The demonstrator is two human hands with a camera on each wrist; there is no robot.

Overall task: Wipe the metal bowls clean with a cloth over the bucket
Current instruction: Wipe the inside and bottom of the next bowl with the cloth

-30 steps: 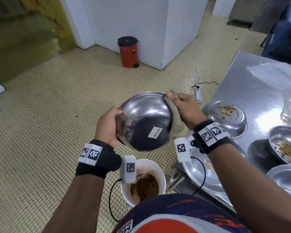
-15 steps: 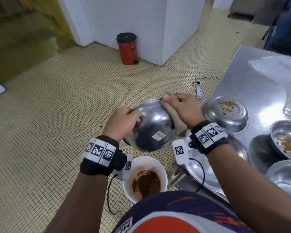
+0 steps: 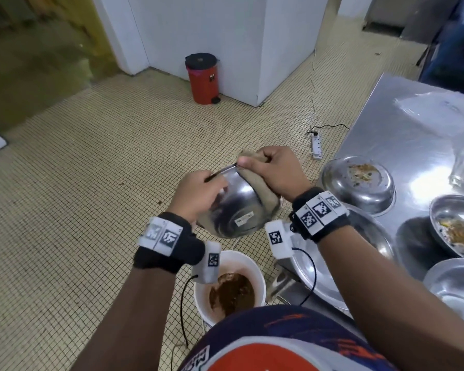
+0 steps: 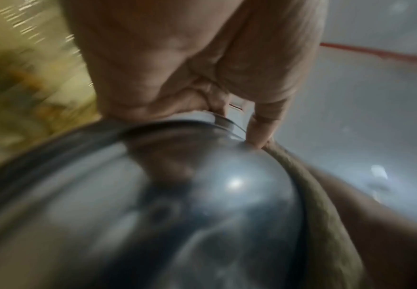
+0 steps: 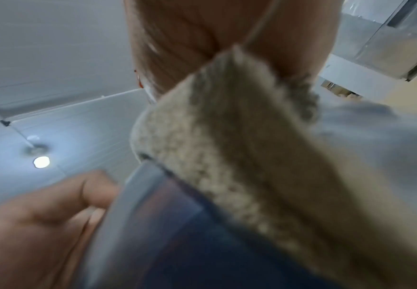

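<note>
I hold a shiny metal bowl [image 3: 236, 210] tilted on edge, its underside with a white sticker facing me, above the white bucket [image 3: 252, 261] of brown slop on the floor. My left hand [image 3: 198, 191] grips the bowl's rim at the upper left. My right hand [image 3: 271, 170] grips a beige cloth [image 3: 263, 191] draped over the rim on the right. In the left wrist view the bowl [image 4: 177, 205] fills the frame and the cloth [image 4: 321, 205] runs down its right edge. The right wrist view shows the cloth [image 5: 239, 146] on the rim. The bowl's inside is hidden.
A steel table [image 3: 402, 129] stands at the right with several dirty metal bowls [image 3: 358, 183] and a large steel tray [image 3: 306, 279] at its near corner. A red pedal bin [image 3: 202, 79] stands by the white wall. A power strip [image 3: 316, 145] lies on the tiled floor.
The bowl has turned more edge-on. My left hand has slid up along the rim toward the top, close to my right hand, which has moved with the cloth to the rim's top right.
</note>
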